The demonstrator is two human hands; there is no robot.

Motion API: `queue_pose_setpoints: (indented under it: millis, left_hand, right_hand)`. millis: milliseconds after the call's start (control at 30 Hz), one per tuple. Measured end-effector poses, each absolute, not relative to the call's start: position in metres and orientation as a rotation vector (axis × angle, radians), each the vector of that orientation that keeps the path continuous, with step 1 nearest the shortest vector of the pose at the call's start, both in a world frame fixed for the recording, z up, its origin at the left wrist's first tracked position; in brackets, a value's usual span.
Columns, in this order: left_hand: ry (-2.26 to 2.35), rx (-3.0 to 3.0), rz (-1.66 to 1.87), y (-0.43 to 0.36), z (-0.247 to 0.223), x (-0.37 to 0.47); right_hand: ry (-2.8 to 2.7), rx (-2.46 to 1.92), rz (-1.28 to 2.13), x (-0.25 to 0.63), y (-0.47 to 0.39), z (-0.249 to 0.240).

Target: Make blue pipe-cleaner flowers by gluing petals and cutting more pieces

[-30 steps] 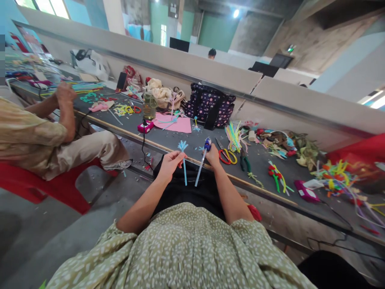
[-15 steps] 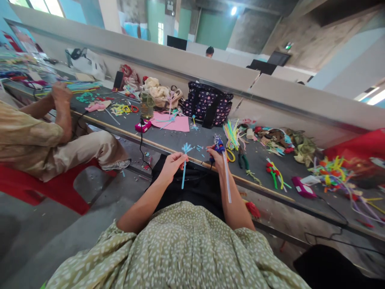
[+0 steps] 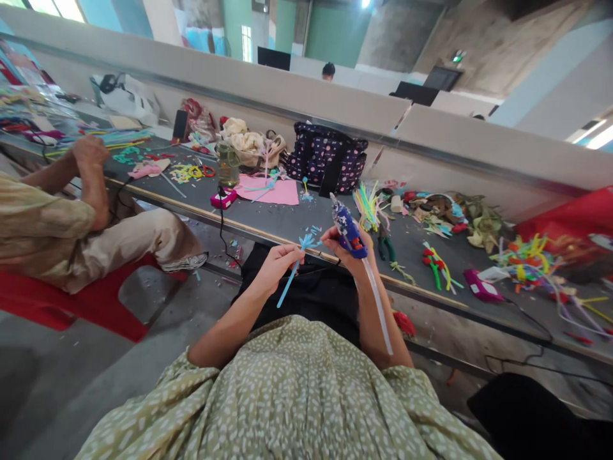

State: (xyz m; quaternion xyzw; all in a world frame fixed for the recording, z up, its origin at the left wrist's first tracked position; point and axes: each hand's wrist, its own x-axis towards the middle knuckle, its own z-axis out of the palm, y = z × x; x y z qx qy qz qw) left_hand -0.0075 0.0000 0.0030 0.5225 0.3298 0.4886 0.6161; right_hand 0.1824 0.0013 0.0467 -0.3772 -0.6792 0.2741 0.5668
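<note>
Pinched in my left hand is a blue stem topped by a spiky blue flower-like head. My right hand is wrapped round a dark blue glue gun, its nozzle pointing up and away from me, and a long whitish glue stick trails from its back end along my forearm. The fingertips of my right hand are close to the right side of the blue head; whether they touch it is too small to tell. Small blue pieces lie on the table just behind.
On the dark table are a pink sheet, a magenta box, a patterned bag, green-handled pliers and bundled colourful strips. A glass jar stands behind the box. A person's hands are at the left.
The glue gun has been raised and tilted in my right hand. The blue stem has tilted, its head now closer to my right fingers. The whole view has shifted slightly.
</note>
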Motion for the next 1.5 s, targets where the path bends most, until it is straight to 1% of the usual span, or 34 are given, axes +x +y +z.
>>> queue_pose_setpoints:
  millis: [200,300,1033,1367,1500]
  left_hand:
    - [0.754,1.191,1.103,-0.005,0.009,-0.004]
    - [0.761,1.193,1.085,-0.007,0.011,-0.004]
    - [0.739,1.322,1.078,-0.012,0.014,-0.002]
    - [0.756,1.383,1.045,-0.014,0.017,-0.004]
    - [0.761,1.42,1.034,-0.016,0.02,-0.004]
  right_hand:
    - [-1.731,-0.851,0.551,0.178,-0.008,0.056]
    - [-1.771,-0.866,0.564,0.179,-0.011,0.057]
    - [-1.835,-0.931,0.484,0.177,-0.016,0.056]
    - [-1.829,-0.857,0.631,0.181,-0.012,0.058]
    - [-1.832,-0.873,0.625,0.182,-0.01,0.058]
